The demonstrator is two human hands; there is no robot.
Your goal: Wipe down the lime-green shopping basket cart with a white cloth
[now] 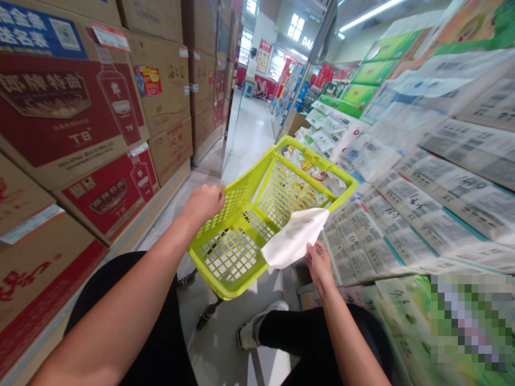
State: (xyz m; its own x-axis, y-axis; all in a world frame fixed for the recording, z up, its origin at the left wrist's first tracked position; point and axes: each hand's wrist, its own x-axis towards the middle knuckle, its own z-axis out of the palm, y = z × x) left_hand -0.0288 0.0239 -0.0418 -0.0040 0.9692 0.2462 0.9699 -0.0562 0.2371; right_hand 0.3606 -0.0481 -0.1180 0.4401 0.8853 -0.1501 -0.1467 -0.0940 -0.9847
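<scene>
A yellow-green plastic basket cart [229, 287] with grid walls stands in front of me, tilted in the view. My left hand [205, 203] is closed on its left rim. Between the thumb and fingers of my right hand [319, 260] is the lower right edge of a white sheet [295, 238], which looks like paper. The sheet lies over the right side of the basket, and faint marks on it are too blurred to read. Some printed packages show through and beyond the far grid wall; whether they are in the basket is hard to tell.
Stacked cardboard boxes [161, 80] line the left side. Wrapped paper packs [410, 214] are piled along the right. A pale floor aisle [254, 120] runs ahead, with a blue stool [248, 88] and a person far off. The cart's wheels [207, 316] are near my feet.
</scene>
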